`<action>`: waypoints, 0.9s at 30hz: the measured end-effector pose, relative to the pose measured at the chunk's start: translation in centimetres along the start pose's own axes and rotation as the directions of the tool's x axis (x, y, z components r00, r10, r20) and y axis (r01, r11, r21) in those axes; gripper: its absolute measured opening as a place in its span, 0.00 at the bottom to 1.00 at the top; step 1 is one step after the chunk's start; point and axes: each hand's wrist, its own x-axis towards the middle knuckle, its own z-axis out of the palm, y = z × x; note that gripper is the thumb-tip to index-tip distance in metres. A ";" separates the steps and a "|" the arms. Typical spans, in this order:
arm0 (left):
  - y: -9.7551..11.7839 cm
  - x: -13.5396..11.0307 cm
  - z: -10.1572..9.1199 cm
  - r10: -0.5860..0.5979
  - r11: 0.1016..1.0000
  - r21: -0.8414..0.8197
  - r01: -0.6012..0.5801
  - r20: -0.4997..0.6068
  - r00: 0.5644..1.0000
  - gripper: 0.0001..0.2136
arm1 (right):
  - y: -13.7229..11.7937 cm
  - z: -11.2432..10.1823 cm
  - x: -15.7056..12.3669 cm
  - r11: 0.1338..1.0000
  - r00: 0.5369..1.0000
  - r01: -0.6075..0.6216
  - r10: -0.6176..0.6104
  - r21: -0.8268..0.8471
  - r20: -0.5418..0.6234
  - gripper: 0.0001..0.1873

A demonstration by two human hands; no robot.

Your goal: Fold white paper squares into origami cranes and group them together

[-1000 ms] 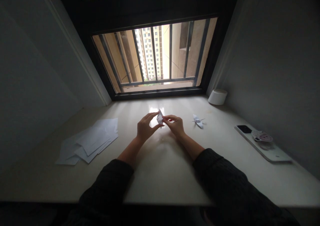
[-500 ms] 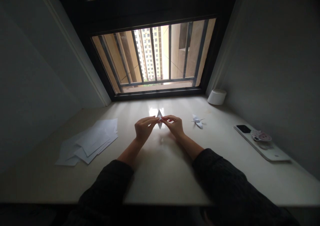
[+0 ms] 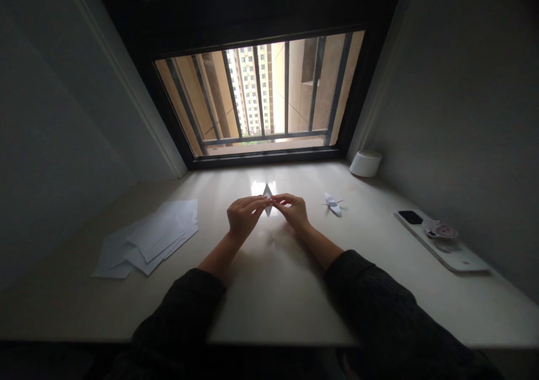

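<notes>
A small folded piece of paper (image 3: pixel 266 191), white and diamond-shaped, is held up between my two hands above the white surface. From the left, my left hand (image 3: pixel 244 214) pinches it with thumb and fingers. My right hand (image 3: pixel 293 210) grips its other side, the fingertips of both hands nearly meeting at its middle. The fingers cover the paper's centre; its pointed top and bottom show. To the right of my hands lies a folded paper crane (image 3: pixel 333 204), untouched.
Loose sheets of white paper (image 3: pixel 158 234) lie in an overlapping pile on the left. A phone (image 3: pixel 442 245) with a round grip rests on the right. Behind it, a white cylindrical object (image 3: pixel 365 163) stands by the wall. A dark-framed window (image 3: pixel 265 158) borders the back.
Both hands keep their grip in nearly the same place. The folded paper has shifted very slightly left between the fingers.
</notes>
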 end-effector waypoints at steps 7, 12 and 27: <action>-0.6 0.4 0.8 -0.287 0.929 -0.237 0.283 0.020 0.958 0.33 | -0.8 -0.1 0.1 0.994 0.995 -0.071 0.076 0.080 -0.067 0.16; -1.5 0.3 1.7 -0.515 0.511 -0.497 0.702 0.476 0.712 0.24 | -0.5 0.0 0.3 0.986 0.994 -0.102 0.108 0.134 -0.036 0.17; -1.2 0.1 2.1 -0.522 0.516 -0.560 0.648 0.394 0.757 0.19 | 1.2 -0.1 0.3 0.987 0.988 -0.045 0.022 0.152 0.153 0.13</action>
